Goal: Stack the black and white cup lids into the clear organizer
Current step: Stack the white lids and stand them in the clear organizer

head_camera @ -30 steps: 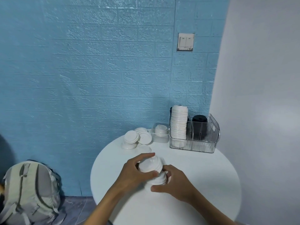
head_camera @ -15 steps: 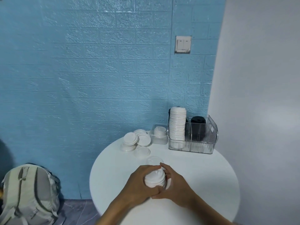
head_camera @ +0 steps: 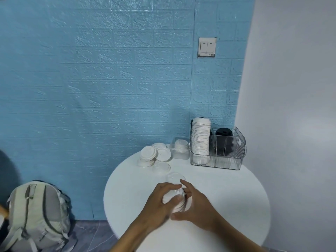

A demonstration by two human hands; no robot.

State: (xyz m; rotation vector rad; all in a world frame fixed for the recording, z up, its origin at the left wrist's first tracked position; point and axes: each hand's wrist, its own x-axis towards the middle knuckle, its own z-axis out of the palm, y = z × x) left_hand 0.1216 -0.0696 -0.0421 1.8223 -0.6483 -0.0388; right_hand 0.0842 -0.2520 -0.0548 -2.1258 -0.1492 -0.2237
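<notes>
Round white table (head_camera: 227,193), set against a blue brick-pattern wall (head_camera: 109,88).

Item 1: short stack of white lids (head_camera: 175,199), near the table's front centre. Left hand (head_camera: 160,202) curls around its left side; right hand (head_camera: 197,204) curls around its right side, with the forefinger raised above the stack. Both hands grip the stack between them.

Item 2: single clear lid (head_camera: 175,177), flat on the table just behind the held stack.

Item 3: clear organizer (head_camera: 218,160), at the table's back right, with dividers. Its left compartment holds a tall column of white lids (head_camera: 200,137) rising above the rim; black lids (head_camera: 224,140) stand in a compartment to the right.

Item 4: small clear container (head_camera: 179,151), just left of the organizer, with a few white lids inside.

Item 5: loose group of white lids (head_camera: 154,155), left of the small container, some stacked, some lying flat.

Item 6: wall switch (head_camera: 207,47), above the organizer.

Item 7: grey-green backpack (head_camera: 38,215), on the floor left of the table.
</notes>
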